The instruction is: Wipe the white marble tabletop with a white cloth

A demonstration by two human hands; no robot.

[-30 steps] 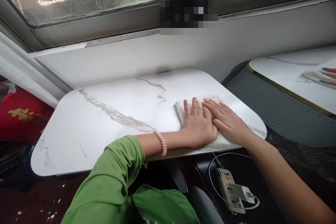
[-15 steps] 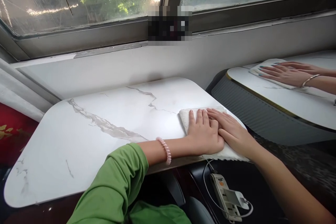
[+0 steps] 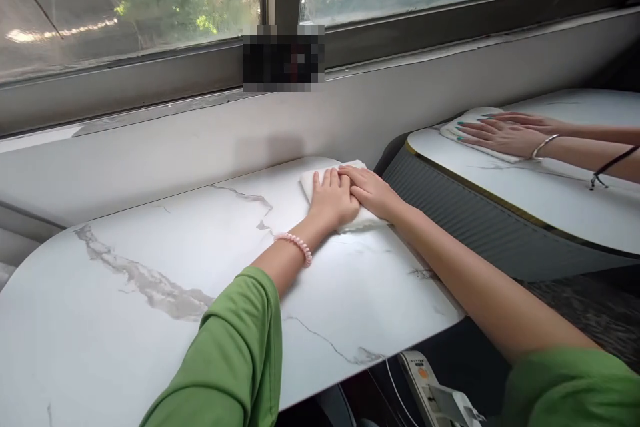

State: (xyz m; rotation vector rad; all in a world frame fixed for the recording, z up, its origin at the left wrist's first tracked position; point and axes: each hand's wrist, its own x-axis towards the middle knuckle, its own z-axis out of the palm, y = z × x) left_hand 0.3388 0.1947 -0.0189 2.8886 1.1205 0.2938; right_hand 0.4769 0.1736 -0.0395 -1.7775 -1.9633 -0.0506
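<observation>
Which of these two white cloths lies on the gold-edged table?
The rightmost cloth, beneath the other person's hands. The other cloth is under the camera wearer's left hand and right hand, on the nearer table.

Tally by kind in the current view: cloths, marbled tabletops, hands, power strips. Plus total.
Cloths: 2 (near cloth, far cloth)
Marbled tabletops: 2 (near tabletop, far tabletop)
Hands: 4 (wearer's left hand, wearer's right hand, co-worker's nearer hand, co-worker's farther hand)
Power strips: 1 (power strip, partly cut off by the frame)
Total: 9
</observation>
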